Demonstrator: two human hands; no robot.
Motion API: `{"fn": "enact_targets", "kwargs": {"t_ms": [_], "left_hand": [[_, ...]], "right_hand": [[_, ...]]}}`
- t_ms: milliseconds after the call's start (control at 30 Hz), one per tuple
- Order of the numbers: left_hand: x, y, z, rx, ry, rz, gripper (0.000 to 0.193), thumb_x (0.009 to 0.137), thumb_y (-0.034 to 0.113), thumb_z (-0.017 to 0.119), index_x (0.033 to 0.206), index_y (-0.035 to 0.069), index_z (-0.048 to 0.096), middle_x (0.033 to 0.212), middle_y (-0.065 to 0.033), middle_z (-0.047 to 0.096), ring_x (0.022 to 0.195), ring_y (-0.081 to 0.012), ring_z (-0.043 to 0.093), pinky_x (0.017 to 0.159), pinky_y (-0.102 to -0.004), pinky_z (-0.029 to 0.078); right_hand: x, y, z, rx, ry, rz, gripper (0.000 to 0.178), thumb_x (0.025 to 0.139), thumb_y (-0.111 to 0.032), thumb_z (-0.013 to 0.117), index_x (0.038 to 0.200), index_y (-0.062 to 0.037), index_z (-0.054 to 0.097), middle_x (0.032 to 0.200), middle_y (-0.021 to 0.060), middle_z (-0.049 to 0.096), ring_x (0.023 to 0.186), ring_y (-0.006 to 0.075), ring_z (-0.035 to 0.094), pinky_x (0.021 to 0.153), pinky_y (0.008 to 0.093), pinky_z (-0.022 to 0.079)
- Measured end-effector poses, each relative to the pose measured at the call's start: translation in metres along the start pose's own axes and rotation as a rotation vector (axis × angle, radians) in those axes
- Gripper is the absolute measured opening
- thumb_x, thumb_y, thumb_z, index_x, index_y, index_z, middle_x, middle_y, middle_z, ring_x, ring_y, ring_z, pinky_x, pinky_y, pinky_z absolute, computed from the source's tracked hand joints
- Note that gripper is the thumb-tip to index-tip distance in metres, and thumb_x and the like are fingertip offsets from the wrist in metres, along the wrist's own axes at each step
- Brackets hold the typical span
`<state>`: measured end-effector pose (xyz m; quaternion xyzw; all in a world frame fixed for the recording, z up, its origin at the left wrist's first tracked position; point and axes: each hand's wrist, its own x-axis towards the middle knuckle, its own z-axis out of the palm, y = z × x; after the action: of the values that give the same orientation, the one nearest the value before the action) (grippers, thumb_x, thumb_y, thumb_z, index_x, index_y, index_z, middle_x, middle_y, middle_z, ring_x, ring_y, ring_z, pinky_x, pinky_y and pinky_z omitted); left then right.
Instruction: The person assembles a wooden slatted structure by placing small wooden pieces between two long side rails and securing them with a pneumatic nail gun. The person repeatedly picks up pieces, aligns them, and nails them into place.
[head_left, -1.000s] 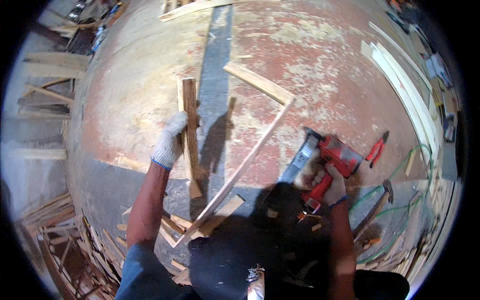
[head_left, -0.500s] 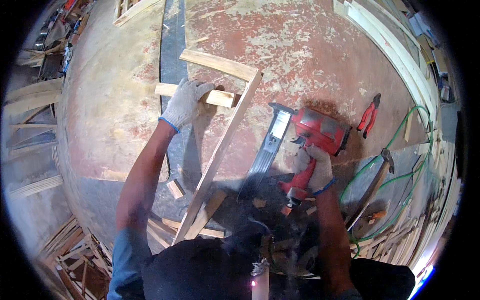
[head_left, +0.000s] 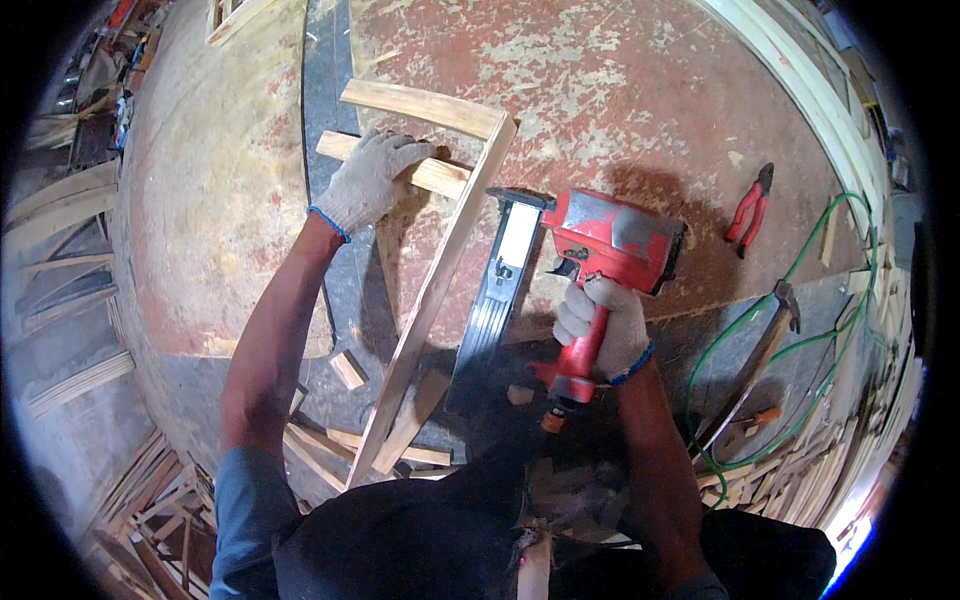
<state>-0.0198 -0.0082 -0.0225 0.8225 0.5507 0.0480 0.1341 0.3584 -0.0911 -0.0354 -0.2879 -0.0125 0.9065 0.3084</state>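
In a light work glove, my left hand (head_left: 372, 178) grips a short wooden block (head_left: 440, 179), whose right end meets the side of a long wooden strip (head_left: 440, 290). A second short wooden piece (head_left: 425, 103) joins that strip at its far end, making a corner. My gloved right hand (head_left: 608, 325) is wrapped round the handle of a red nail gun (head_left: 615, 240). Its black nose lies close to the strip's right side, about level with the block. The gun's long grey magazine (head_left: 490, 290) slants down toward me.
Red-handled pliers (head_left: 748, 212) lie to the right. Nearer are a hammer (head_left: 760, 355) and a looping green hose (head_left: 705, 365). Wood offcuts (head_left: 348, 370) are scattered beside the long strip. Long pale boards (head_left: 800, 90) run along the right, and piled wooden strips (head_left: 165, 500) lie at lower left.
The nail gun has moved left in my right hand, its nose coming up to the long strip. My left hand has brought the block's end against the strip.
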Motion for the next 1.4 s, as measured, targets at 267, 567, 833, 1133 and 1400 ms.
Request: {"fn": "enact_targets", "kwargs": {"t_ms": [267,567,833,1133,1400], "left_hand": [[0.009,-0.007,0.001,-0.030,-0.042,-0.005,0.056,0.081,0.021,0.074,0.135,0.012,0.061,0.129,-0.0174,0.063,0.125,-0.0380,0.054,0.113,-0.0467,0.039],[0.008,-0.012,0.006,0.072,0.016,0.059,0.055,0.084,0.013,0.067,0.138,0.014,0.059,0.131,-0.0177,0.063,0.123,-0.0387,0.056,0.112,-0.0484,0.039],[0.002,-0.001,0.005,0.015,-0.074,-0.072,0.055,0.084,0.013,0.066,0.139,0.011,0.059,0.126,-0.0188,0.064,0.114,-0.0390,0.059,0.102,-0.0468,0.046],[0.007,-0.003,0.002,0.081,-0.034,0.062,0.057,0.085,0.021,0.071,0.138,0.007,0.058,0.123,-0.0202,0.063,0.114,-0.0392,0.058,0.102,-0.0465,0.046],[0.011,0.001,0.000,0.045,-0.106,0.030,0.058,0.085,0.025,0.072,0.137,0.005,0.057,0.121,-0.0194,0.064,0.115,-0.0380,0.058,0.101,-0.0453,0.046]], "right_hand": [[0.009,0.003,-0.004,0.113,-0.067,0.030,0.020,0.091,-0.022,0.062,0.076,-0.0155,0.051,0.065,-0.0021,0.049,0.057,0.0165,0.049,0.058,0.0363,0.043],[0.012,0.002,0.004,0.112,-0.025,0.048,0.022,0.092,-0.020,0.058,0.074,-0.0161,0.047,0.062,-0.0037,0.045,0.055,0.0155,0.046,0.057,0.0348,0.040],[0.015,0.006,0.000,0.133,-0.034,0.052,0.023,0.093,-0.022,0.058,0.074,-0.0168,0.046,0.062,-0.0044,0.043,0.055,0.0148,0.045,0.057,0.0351,0.041],[0.015,0.011,0.003,0.156,-0.054,0.066,0.026,0.092,-0.024,0.060,0.071,-0.0186,0.046,0.063,-0.0045,0.045,0.055,0.0152,0.045,0.055,0.0351,0.038],[0.013,0.011,0.010,0.119,0.013,0.090,0.028,0.094,-0.027,0.058,0.070,-0.0195,0.045,0.062,-0.0052,0.043,0.053,0.0150,0.042,0.055,0.0345,0.036]]}}
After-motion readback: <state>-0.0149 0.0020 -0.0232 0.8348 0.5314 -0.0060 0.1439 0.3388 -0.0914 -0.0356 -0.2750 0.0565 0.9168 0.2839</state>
